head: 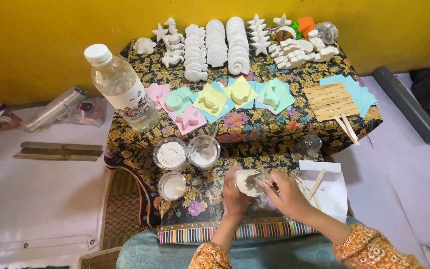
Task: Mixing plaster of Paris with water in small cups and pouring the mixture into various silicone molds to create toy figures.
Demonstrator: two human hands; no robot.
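Two hands at work, head view only. Left hand (235, 193) is wrapped around a small white plaster cast (248, 181), holding it just above the floral-patterned cloth (265, 130) at the near edge of the low table. Right hand (285, 192) is pinched on a thin tool (266, 182) whose tip touches the cast; tool is too small to make out the kind. Both hands are closed, right one meets the cast from the right.

Just right of the hands: white sheet of paper (332, 187) with a flat wooden stick (317, 183) lying on it. Just left and up: three round clear cups, one with white powder (170, 154), one with white paste and a stick in it (203, 151), one smaller with white mix (172, 185). Small clear jar (312, 143) sits above the paper.

Mid-table: pastel paper squares carrying coloured moulds (215, 99), pink, green, yellow. Row of flat wooden sticks (330, 101) on blue paper to the right. Clear plastic water bottle with white cap (123, 89) stands at the left edge.

Far edge, against the yellow wall (51, 35): rows of white plaster shells and starfish (225, 45), packed touching. Grey tube (406, 104) lies on the white floor sheet, well apart to the right.
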